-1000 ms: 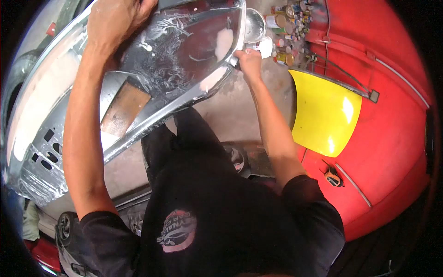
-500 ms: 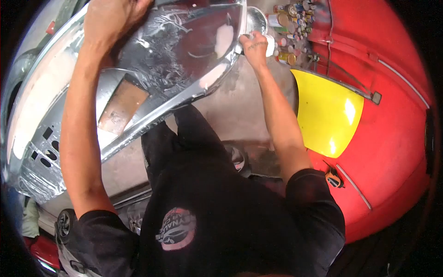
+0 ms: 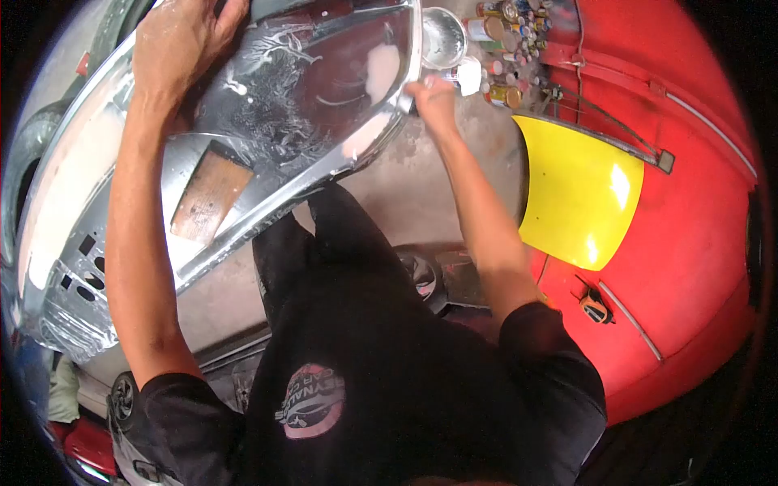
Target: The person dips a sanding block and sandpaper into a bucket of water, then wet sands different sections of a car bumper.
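A large car body panel (image 3: 275, 105) fills the upper left, its glossy dark surface streaked with white and patched with pale filler. My left hand (image 3: 182, 49) lies over its upper part, thumb spread apart, the other fingers partly cut off by the frame's top. At the panel's right rim my right hand (image 3: 433, 101) is closed round something small and dark that I cannot make out. A brown rectangular block (image 3: 211, 194) rests on the panel near my left forearm. Just beyond my right hand are a round clear-looking container (image 3: 442, 39) and a white item (image 3: 468, 75).
Several cans and jars (image 3: 506, 49) stand on the floor at the upper right. A red car body (image 3: 681, 227) occupies the right side, bearing a yellow panel (image 3: 579, 194), an orange and black tool (image 3: 596, 306) and a thin rod (image 3: 632, 320). Wheels show below.
My right hand moved up and outward along the rim, then back down and left. My left hand shifted slightly left and down, as did the panel in view.
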